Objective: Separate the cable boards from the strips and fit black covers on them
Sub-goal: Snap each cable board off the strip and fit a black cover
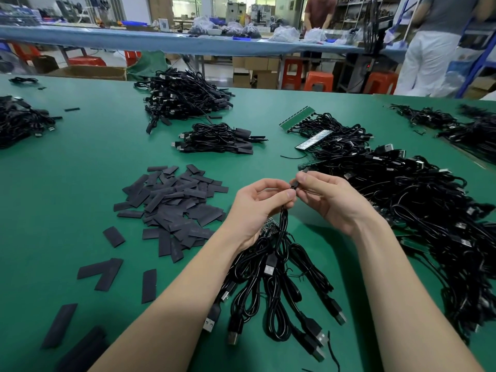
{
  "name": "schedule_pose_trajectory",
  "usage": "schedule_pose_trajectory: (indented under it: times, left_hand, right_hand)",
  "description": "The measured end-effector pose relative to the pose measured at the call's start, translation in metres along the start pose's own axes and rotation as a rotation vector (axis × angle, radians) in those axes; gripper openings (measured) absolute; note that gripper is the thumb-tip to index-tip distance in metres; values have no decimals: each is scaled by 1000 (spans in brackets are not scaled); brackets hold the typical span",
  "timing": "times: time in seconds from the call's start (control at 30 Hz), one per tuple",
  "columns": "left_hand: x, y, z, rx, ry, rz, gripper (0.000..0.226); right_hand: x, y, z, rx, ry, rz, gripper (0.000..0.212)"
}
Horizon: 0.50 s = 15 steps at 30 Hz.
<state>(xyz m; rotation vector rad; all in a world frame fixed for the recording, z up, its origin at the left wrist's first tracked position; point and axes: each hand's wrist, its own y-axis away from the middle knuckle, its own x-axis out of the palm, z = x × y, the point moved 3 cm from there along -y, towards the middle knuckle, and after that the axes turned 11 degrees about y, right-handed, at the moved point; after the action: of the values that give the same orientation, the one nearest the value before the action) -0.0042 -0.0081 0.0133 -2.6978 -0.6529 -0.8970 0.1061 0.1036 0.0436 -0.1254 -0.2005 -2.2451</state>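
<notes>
Both hands, left hand (255, 208) and right hand (326, 200), pinch one cable (283, 218); covered cables (217, 140) lie far, many strips (312, 142) and loose black covers (174, 202) seemingly remain.

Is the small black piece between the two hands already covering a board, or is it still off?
Cannot tell. The small black piece is pinched between the left hand and right hand; fingers hide it.

head-worn view, looking down, close over hands (295, 202)
</notes>
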Motion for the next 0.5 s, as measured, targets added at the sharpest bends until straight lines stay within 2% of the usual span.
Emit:
schedule_pose_trajectory:
  times: [0.5]
  left_hand:
    - [-1,1,0,51,-49,-1,14]
  right_hand:
    - [3,2,-1,3,45,96,8]
